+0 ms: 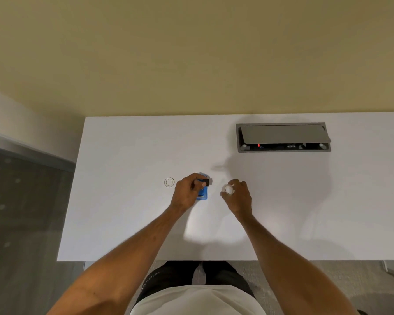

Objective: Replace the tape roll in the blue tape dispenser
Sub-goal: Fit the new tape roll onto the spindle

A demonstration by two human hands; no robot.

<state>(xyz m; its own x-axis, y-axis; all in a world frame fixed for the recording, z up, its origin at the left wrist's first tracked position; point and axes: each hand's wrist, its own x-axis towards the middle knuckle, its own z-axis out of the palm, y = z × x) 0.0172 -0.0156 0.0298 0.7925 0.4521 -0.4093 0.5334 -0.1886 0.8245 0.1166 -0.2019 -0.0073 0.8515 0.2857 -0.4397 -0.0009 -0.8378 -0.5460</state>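
Far left on the white desk, a clear ring-shaped tape roll was seen lying flat, untouched. Just beside it, the left hand was curled over the blue tape dispenser, a small black part pinched at the fingertips. Next, a second clear roll was gripped in the closed fingers of the right hand. Far right, a grey cable hatch was set into the desk, lid raised.

Smooth matt white table, glossy blue plastic dispenser, clear glossy tape roll, grey metal-look hatch
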